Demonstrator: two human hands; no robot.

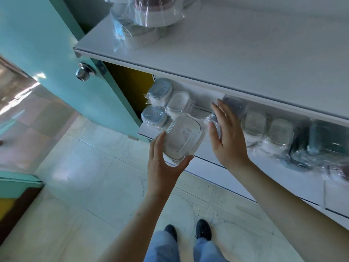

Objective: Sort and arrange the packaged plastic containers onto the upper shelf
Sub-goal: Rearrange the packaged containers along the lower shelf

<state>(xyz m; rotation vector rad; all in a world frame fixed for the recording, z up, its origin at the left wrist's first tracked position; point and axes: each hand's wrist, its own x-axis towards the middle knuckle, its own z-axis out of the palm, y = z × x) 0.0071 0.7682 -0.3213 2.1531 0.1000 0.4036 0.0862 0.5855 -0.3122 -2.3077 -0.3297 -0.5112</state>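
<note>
My left hand point(162, 163) grips a clear wrapped container pack point(184, 138) from below, thumb on its near edge, just in front of the lower shelf point(205, 148). My right hand point(226, 137) is spread open with straight fingers beside that pack, its fingertips against a dark wrapped container point(235, 105) on the lower shelf. Blue-lidded packs point(160, 90) and a white-lidded pack point(178, 102) lie at the shelf's left end. The upper shelf point(245, 53) is a white board above, with several wrapped round containers point(147, 17) at its back left.
More wrapped containers with pale lids point(254, 122) and dark ones point(324, 140) line the lower shelf to the right. A teal door point(56, 53) with a metal knob point(84, 71) stands open on the left. My feet are on the tiled floor point(85, 186).
</note>
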